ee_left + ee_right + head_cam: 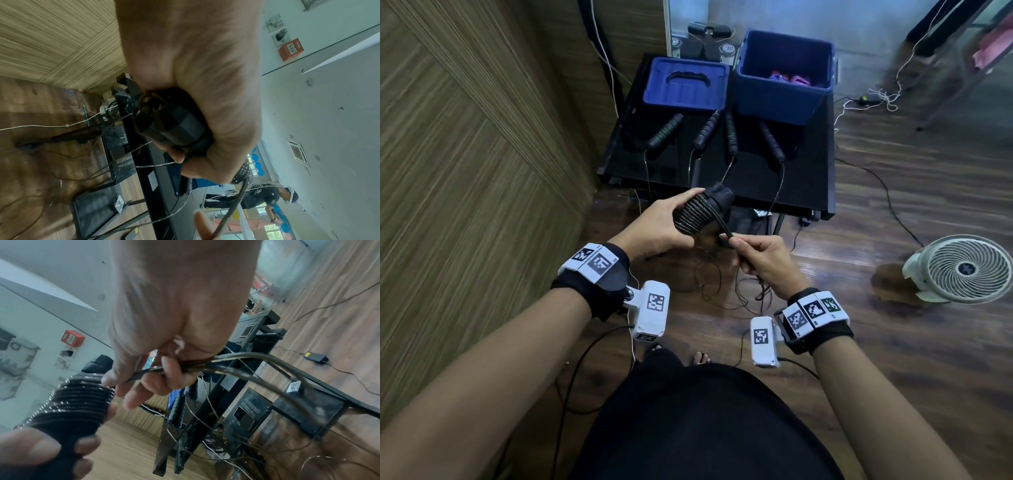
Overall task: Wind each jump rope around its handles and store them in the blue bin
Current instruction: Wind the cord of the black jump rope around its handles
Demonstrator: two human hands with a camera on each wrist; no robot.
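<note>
The black table (808,178) is my landmark. At its far right corner stands the blue bin (777,99), open, with some pink and blue bundles in the bottom (already wound ropes, I take it); its lid (685,84) lies just left of it. Nearer me on the tabletop lie four handles (731,132), their thin cords hanging over the near edge.

Just off that near edge, my left hand (657,222) has its fingers curled round the paired handles of the jump rope (693,214), coils packed tight along them, long axis pointing up toward the table. My right hand (763,258), just right of and below the bundle, pinches the doubled free cord (236,363) between thumb and fingers. The slack trails down to the floor, so I judge more turns remain.
</note>
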